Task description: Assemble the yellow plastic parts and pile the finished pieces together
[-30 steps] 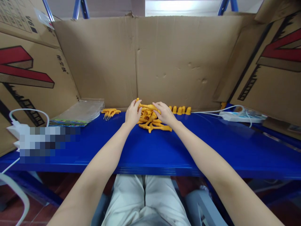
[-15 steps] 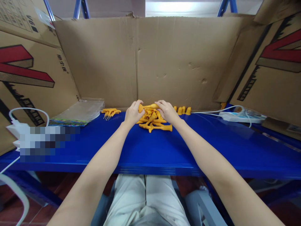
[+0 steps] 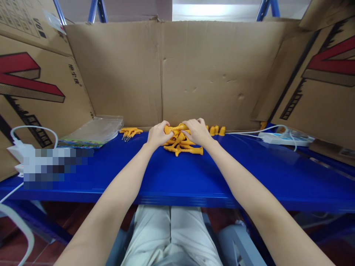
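Observation:
Over a heap of yellow plastic pieces point(image 3: 180, 142), both my hands are at one yellow ribbed plastic piece point(image 3: 176, 128) lying roughly crosswise. My left hand point(image 3: 158, 133) is closed around its rounded left end, partly covering it. With fingers curled, my right hand point(image 3: 196, 131) grips the flared right end. In the heap, pieces with ribbed shafts, flared ends and forked heads overlap; one forked piece point(image 3: 191, 149) lies at the front. Just right of my right hand stand several small yellow caps point(image 3: 217, 130).
Smaller yellow pieces with metal coil-like tips point(image 3: 129, 133) lie left, beside clear plastic bags point(image 3: 95, 129). A white power strip point(image 3: 285, 138) with cables lies right on the blue table point(image 3: 177, 177). Cardboard walls point(image 3: 210, 74) enclose the back and sides. A pixelated patch hides something left.
The held yellow piece has shifted and turned slightly between my hands. My left fingers have moved a little around its rounded end. The heap looks unchanged.

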`<state>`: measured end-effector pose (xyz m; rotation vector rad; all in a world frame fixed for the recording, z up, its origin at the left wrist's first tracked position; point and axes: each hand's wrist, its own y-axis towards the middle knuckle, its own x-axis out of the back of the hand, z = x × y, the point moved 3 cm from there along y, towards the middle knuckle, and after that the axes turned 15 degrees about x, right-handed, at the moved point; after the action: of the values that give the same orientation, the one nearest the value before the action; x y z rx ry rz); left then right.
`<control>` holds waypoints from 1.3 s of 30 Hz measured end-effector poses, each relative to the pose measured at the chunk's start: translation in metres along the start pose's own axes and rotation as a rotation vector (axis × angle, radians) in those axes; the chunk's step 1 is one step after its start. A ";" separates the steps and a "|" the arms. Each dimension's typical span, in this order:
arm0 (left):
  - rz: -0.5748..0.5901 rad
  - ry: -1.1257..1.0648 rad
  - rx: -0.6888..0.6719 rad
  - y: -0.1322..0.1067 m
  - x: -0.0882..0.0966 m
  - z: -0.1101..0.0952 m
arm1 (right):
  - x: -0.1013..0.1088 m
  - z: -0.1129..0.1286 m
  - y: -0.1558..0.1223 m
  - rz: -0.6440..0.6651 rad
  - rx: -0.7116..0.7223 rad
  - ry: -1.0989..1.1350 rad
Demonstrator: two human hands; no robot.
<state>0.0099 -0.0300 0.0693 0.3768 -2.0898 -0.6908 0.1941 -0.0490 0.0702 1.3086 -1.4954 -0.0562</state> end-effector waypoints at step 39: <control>-0.015 -0.196 0.383 0.020 -0.009 0.035 | -0.010 -0.074 -0.059 -0.063 -0.807 -0.053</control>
<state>-0.0137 0.0025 0.0592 0.5554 -2.4121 -0.3415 0.2850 -0.0226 0.0564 0.6940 -1.2635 -0.6680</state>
